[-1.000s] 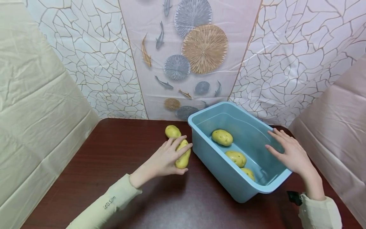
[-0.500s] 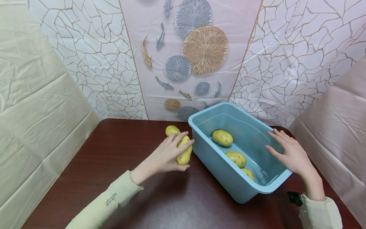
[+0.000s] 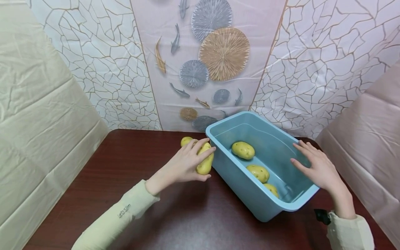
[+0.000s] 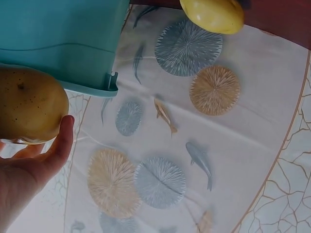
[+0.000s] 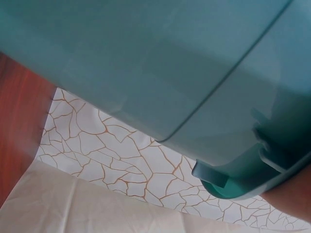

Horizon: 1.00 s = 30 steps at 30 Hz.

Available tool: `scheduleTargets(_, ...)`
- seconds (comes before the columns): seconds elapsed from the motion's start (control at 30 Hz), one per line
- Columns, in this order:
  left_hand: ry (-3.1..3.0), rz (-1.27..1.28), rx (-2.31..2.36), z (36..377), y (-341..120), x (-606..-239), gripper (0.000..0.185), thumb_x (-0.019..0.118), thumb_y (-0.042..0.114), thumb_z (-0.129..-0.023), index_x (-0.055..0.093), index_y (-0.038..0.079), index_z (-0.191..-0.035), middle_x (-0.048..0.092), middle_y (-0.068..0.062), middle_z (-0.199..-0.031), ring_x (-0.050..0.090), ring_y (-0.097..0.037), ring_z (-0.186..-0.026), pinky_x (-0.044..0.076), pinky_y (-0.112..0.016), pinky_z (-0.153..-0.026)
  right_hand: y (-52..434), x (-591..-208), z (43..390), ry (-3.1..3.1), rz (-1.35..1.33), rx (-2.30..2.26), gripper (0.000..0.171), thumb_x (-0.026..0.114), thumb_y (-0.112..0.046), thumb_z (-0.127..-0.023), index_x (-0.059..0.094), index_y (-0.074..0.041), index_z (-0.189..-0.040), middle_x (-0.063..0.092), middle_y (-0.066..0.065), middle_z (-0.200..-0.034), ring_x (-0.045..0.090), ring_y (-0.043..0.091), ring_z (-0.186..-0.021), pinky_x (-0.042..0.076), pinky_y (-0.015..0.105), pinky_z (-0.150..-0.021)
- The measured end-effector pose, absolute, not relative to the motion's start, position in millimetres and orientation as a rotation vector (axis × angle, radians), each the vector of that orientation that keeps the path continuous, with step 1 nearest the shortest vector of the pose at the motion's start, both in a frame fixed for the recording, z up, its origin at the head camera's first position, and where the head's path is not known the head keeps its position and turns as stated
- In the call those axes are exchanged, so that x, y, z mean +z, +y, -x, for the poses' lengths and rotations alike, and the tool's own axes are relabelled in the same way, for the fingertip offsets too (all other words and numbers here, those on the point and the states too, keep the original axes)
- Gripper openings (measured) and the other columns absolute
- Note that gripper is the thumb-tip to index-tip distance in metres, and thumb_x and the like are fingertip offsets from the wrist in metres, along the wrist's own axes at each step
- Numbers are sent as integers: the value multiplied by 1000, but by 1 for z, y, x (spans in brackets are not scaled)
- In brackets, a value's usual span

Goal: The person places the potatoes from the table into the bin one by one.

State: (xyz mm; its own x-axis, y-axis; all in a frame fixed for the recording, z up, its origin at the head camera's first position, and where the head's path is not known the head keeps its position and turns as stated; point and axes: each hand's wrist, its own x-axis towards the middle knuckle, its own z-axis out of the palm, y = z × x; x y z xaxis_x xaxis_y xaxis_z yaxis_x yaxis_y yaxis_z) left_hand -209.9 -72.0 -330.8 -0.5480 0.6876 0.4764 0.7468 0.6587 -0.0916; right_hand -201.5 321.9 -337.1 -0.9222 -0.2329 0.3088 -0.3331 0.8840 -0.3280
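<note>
A: Starting at the left, what is gripped?

B: A yellow potato [image 3: 205, 162] is held by the left hand [image 3: 184, 165], with the fingers curled over its top and the thumb tucked beneath. It is kept just beside the near-left wall of the blue tub [image 3: 237, 180], low over the dark table [image 3: 125, 166]. A second potato [image 3: 186, 141] is seen lying behind the hand.

A: How is the gripped one likely to handle?

B: It is judged firm, rounded and moderately heavy, with a smooth skin that could slip; a grip around the thick middle seems safest.

A: And further right?

B: Three potatoes [image 3: 242, 150] are seen lying in the tub. The right hand [image 3: 317, 166] is laid on the tub's right rim, its fingers straight and slightly spread, with nothing clasped.

A: What is offered by the wrist views?

B: In the left wrist view the potato [image 4: 29, 104] is shown from below, cradled against the thumb [image 4: 60, 143], its dark speckles plain. In the right wrist view only the outer wall and lip of the tub [image 5: 146, 73] are shown; the fingers are not seen there.
</note>
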Motion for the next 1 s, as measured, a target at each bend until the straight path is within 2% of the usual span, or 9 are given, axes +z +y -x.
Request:
scheduleTargets(0.73, -2370, 1128, -112, 222, -61, -314, 73, 63, 55, -67, 48, 19, -128, 44, -11, -130, 46, -25, -106, 43, -39, -84, 321, -337, 201, -2788, -431, 541, 59, 52, -34, -88, 36, -1, -134, 24, 28, -141, 11, 43, -134, 8, 63, -102)
scheduleTargets(1.0, -2338, 1128, -65, 227, -54, -309, 72, 61, 57, -66, 48, 19, -127, 45, -10, -129, 48, -26, -105, 44, -39, -80, 321, -337, 201, -2789, -421, 540, 59, 52, -34, -88, 36, -1, -134, 24, 28, -141, 11, 43, -134, 9, 63, -101)
